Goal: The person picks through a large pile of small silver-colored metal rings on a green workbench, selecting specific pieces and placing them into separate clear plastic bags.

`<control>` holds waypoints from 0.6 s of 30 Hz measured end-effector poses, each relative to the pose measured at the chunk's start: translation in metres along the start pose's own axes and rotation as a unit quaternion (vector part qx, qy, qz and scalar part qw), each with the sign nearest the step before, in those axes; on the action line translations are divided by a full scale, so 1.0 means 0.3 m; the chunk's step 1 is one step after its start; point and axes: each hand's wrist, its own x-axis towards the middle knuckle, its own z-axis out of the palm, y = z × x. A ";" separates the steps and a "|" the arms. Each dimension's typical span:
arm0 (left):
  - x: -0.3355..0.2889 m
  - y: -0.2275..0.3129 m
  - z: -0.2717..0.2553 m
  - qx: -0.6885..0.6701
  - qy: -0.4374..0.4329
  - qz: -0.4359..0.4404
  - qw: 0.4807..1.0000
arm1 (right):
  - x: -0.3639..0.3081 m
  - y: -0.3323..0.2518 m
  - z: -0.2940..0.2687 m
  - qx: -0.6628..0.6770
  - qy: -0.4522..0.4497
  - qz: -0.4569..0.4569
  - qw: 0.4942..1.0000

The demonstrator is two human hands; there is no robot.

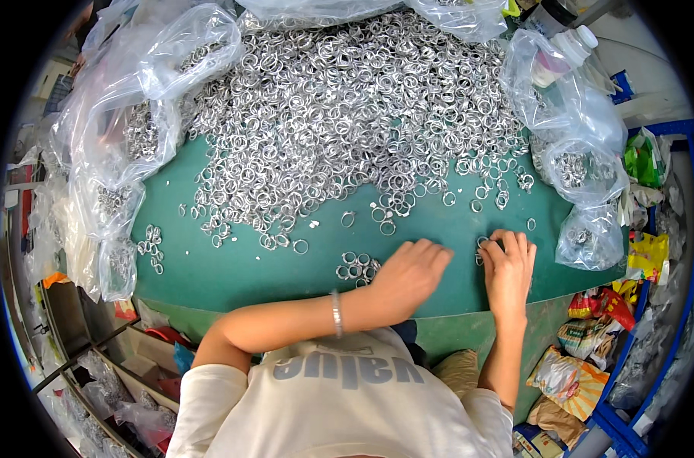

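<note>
A large heap of silver metal rings is spread over the green tabletop. My right hand is at the right front of the table, its fingertips closed on a silver ring; another ring shows just below the fingertips. To its left, my left hand hangs over the table with curled fingers. Whatever it may hold is hidden. Beside the left wrist lies a small group of rings. Another little cluster rests near the left table edge.
Clear plastic bags with rings line the left side and right side of the table. A white-capped bottle stands at the back right. Colourful packets sit by a blue rack; a compartmented drawer is at lower left.
</note>
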 end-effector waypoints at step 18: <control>0.021 -0.199 -0.142 0.140 0.134 -0.053 0.980 | 0.188 -0.147 0.134 0.171 -0.019 -0.114 0.979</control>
